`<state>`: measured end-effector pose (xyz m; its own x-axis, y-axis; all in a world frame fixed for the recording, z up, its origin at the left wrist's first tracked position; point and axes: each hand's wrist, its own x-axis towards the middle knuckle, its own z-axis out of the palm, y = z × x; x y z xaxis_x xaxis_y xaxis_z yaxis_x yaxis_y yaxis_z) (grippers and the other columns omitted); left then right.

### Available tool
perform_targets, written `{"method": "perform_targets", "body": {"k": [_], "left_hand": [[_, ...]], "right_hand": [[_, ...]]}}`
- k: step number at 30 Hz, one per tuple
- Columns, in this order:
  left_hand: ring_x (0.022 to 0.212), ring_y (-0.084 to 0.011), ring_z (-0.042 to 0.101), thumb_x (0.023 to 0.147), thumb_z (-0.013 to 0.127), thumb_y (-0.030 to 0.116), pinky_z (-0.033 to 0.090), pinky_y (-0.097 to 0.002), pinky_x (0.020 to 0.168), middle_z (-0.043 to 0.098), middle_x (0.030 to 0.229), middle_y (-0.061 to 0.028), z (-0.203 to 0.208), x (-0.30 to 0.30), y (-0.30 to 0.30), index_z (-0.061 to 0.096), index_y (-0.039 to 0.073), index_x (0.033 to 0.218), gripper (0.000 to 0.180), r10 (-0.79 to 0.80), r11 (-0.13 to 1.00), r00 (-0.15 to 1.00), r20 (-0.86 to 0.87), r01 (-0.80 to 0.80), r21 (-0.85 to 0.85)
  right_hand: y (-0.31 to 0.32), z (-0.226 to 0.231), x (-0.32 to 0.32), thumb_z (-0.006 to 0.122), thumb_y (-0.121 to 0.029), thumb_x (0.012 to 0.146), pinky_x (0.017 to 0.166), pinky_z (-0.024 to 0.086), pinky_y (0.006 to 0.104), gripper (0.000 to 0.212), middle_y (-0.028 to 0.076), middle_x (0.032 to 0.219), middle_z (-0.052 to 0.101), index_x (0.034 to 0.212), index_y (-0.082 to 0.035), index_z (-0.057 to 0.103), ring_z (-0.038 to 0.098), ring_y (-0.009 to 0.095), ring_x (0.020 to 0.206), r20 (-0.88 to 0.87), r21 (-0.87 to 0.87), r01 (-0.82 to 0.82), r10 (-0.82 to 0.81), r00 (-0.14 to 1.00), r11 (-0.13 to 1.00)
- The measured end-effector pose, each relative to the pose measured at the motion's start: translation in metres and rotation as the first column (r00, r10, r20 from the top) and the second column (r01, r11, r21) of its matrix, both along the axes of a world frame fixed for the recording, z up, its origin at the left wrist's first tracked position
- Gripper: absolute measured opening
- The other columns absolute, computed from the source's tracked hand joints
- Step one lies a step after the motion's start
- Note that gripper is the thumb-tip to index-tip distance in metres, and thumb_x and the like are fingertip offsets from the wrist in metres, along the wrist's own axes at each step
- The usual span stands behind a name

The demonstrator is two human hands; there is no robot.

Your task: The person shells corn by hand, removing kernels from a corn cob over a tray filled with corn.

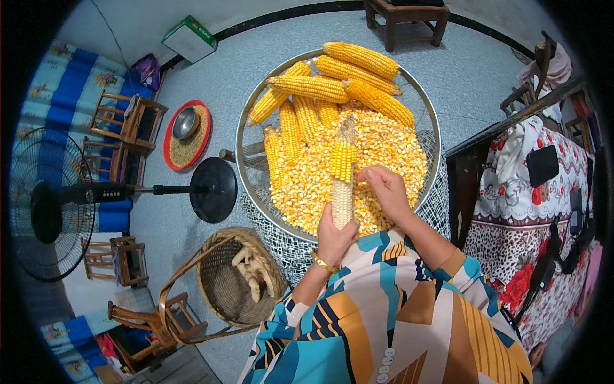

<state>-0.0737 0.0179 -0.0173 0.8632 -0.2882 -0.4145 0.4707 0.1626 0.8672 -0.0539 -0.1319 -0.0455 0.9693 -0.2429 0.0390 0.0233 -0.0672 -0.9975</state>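
My left hand (337, 235) is wrapped round the lower end of a corn cob (343, 195). The cob is bare and pale near my hand, has a band of yellow kernels around its middle, and is bare again at its tip. Close to the right of it is my right hand (384, 189), its fingers curled with thumb and forefinger together; whether kernels are in them is hidden. Beneath both lies a heap of loose corn kernels (390, 150) in a large round metal-rimmed sieve (242, 137). Several whole ears of corn (377, 101) lie at its far and left sides.
A wicker basket (217, 281) holding several stripped cobs (252, 269) stands at my left. Beyond it are a fan base (213, 190) and a red tray (169, 147) with grain and a metal bowl (185, 123). Right of me is a cloth-covered table (511, 217); a wooden stool (409, 19) stands far off.
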Motion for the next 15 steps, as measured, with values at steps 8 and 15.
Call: {"method": "perform_targets", "body": {"k": [8,15], "left_hand": [[0.063,-0.0104,0.052,0.069,0.060,0.004,0.044,-0.0245,0.057,0.054,0.077,-0.0031,-0.009,0.000,0.006,0.046,0.002,0.102,0.036,-0.273,0.890,0.888,0.369,0.088,0.447],[0.066,-0.0122,0.053,0.065,0.063,0.009,0.044,-0.0262,0.061,0.057,0.077,-0.0060,0.000,0.001,0.006,0.050,0.001,0.098,0.037,-0.309,0.840,0.891,0.331,0.093,0.534]], "right_hand": [[0.003,0.020,0.002,0.060,-0.041,0.077,0.055,0.038,0.0208,0.048,0.000,0.079,0.053,0.102,-0.001,0.052,0.047,0.008,0.065,-0.227,0.303,-0.349,0.423,0.877,0.887],[-0.007,0.045,-0.002,0.065,-0.038,0.074,0.054,0.040,0.0225,0.044,0.002,0.075,0.055,0.093,0.001,0.056,0.049,0.008,0.064,-0.316,0.503,-0.283,0.478,0.820,0.817]]}}
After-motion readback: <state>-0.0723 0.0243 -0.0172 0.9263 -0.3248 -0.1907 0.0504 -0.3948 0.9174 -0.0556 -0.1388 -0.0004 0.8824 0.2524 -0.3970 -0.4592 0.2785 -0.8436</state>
